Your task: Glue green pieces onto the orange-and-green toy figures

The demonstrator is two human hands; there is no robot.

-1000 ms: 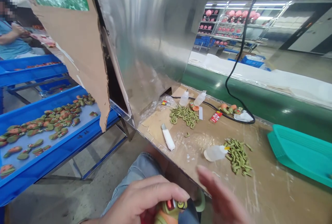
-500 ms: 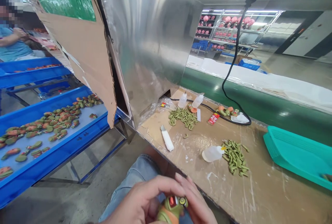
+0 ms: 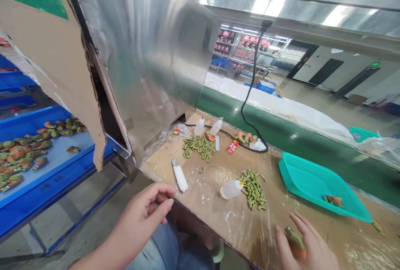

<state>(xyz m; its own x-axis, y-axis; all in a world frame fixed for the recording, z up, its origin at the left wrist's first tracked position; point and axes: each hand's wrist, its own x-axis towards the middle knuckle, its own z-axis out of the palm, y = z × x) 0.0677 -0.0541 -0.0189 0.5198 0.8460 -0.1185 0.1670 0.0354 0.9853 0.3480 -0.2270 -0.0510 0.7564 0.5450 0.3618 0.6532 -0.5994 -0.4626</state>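
Observation:
My right hand (image 3: 308,243) has its fingers around a small green and orange figurine (image 3: 294,240), low over the front right of the cardboard-covered table (image 3: 215,203). Nothing is in my left hand (image 3: 146,213), which hovers at the table's front edge with thumb and fingers slightly apart. Between the hands, a squeeze bottle with a yellow tip (image 3: 230,189) lies tilted against a pile of small green curved pieces (image 3: 253,188). Another such pile (image 3: 200,147) sits farther back. A white-handled blade (image 3: 180,176) rests near my left hand.
A turquoise tray (image 3: 300,188) at right holds one figurine (image 3: 333,200). Two bottles (image 3: 199,126) and a red-labelled packet (image 3: 231,146) stand or lie at the back, beside a black cable (image 3: 246,99). A metal panel (image 3: 150,53) and a blue tray of figurines (image 3: 62,170) are left.
My hands have parted. The right one has carried the figurine rightward over the table, and the left has moved left, now without it. The view has turned right.

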